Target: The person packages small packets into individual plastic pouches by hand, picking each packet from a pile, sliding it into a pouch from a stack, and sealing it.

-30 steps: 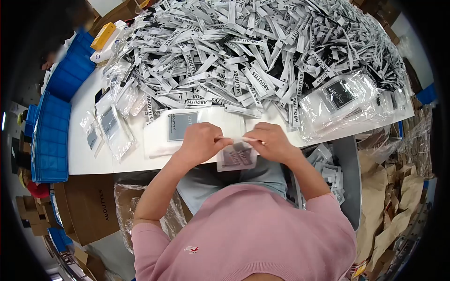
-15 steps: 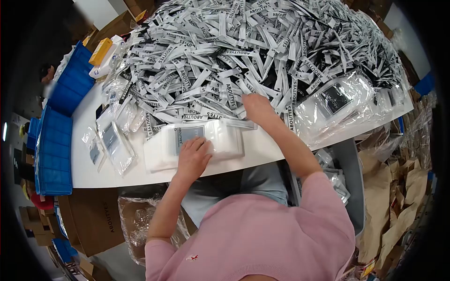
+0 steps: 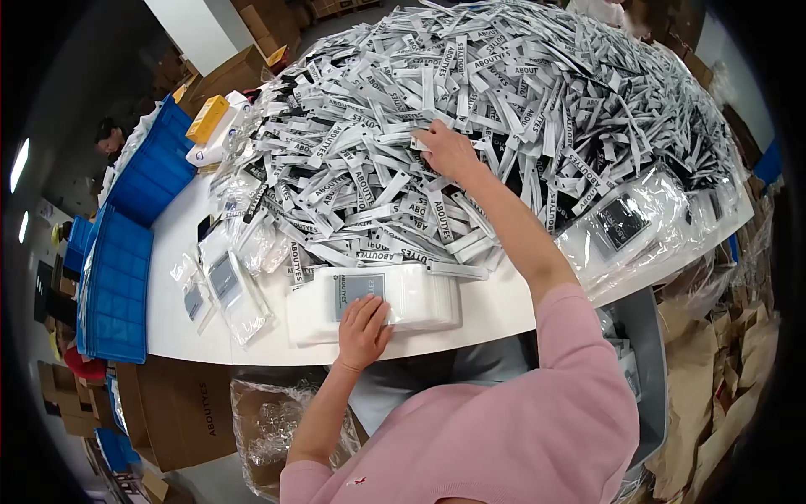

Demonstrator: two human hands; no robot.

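Observation:
My left hand [image 3: 364,329] lies with its fingers stretched over a stack of clear plastic bags [image 3: 424,307], beside a grey printed label [image 3: 351,290] on the top bag. The stack rests near the table's front edge. My right hand [image 3: 450,153] reaches over a big heap of white and black packaged strips [image 3: 361,181], many printed ABOUTYES. Its thumb and fingers are closed at the end of one white strip [image 3: 417,143] in the heap; part of the grip is hidden.
Clear bags with a black label [image 3: 620,220] lie on the right of the white table [image 3: 180,244]. Packed pouches [image 3: 235,290] lie on the left, near blue bins [image 3: 117,286]. A grey bin [image 3: 646,370] and a cardboard box [image 3: 176,412] stand below. Another person [image 3: 109,139] is far left.
My right hand has moved from the heap's front edge farther up into the strips. My left hand stays on the bag stack. The camera view has shifted.

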